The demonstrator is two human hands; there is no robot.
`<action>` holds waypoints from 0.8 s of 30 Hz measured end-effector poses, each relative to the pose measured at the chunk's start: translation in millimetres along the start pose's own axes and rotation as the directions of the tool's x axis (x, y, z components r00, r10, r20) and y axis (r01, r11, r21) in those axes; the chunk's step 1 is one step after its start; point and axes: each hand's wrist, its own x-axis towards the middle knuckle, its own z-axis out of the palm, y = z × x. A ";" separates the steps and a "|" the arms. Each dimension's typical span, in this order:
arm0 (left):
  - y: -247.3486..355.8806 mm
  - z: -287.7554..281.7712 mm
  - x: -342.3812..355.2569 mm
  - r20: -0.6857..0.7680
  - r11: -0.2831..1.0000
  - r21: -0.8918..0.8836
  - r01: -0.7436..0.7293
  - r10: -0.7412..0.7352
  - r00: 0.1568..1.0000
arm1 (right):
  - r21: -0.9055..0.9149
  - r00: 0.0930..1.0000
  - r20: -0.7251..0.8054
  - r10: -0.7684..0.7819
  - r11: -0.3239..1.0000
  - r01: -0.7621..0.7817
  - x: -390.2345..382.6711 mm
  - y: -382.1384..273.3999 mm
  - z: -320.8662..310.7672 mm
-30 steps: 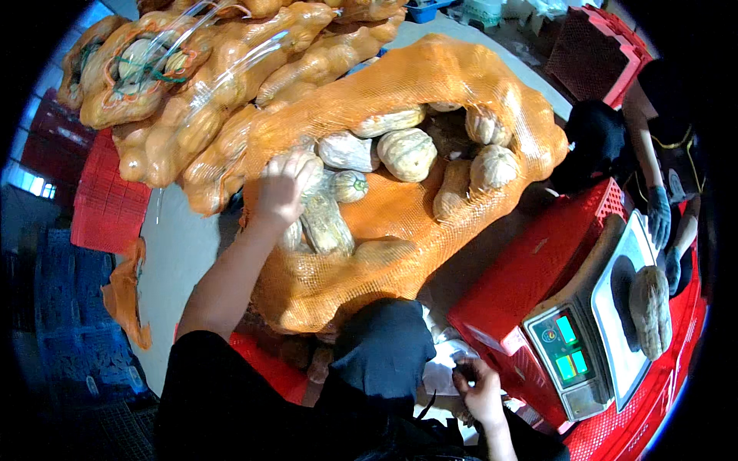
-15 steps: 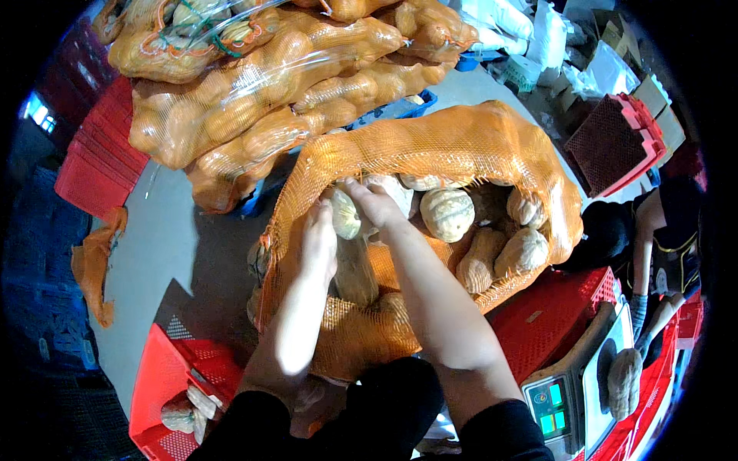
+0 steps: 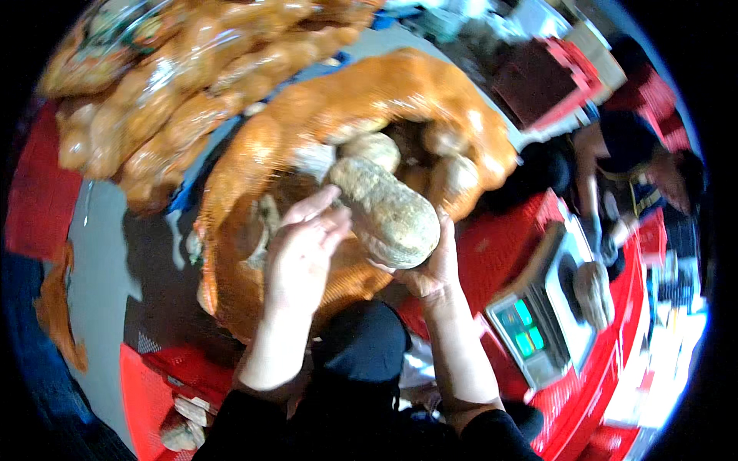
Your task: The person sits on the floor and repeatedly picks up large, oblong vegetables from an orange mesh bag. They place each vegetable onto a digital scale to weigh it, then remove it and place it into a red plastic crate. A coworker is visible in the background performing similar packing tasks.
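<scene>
A long, pale, mottled squash is lifted over the opened orange mesh sack, with my right hand wrapped round its lower end. My left hand is beside the squash's left side, fingers apart and slightly curled; whether its fingertips touch the squash I cannot tell. Inside the sack, a round squash and other pale squashes show around the opening, partly hidden and somewhat blurred.
Full sacks are piled at back left. A scale bearing a squash sits among red crates at right, beside a crouching person. A red crate with squashes stands at lower left; boxes are at back right.
Both my hands were down in the sack; now a long squash is raised in my right hand, and my left hand's fingers have loosened beside it. The view has shifted.
</scene>
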 end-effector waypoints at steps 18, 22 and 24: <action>-51.9 125.4 -145.7 0.257 0.911 0.413 -0.005 -0.111 0.960 | 0.410 0.936 0.204 -0.287 0.893 0.185 -232.0 -18.7 6.6; -49.9 121.4 -166.6 0.339 0.724 0.689 -0.010 -0.311 0.888 | 0.260 0.910 0.138 -0.392 0.901 0.348 -260.6 -16.6 -8.5; -55.8 114.1 -168.4 0.361 0.761 0.646 0.059 -0.373 0.855 | 0.067 0.851 0.078 -0.519 0.855 0.515 -273.0 -13.0 -16.9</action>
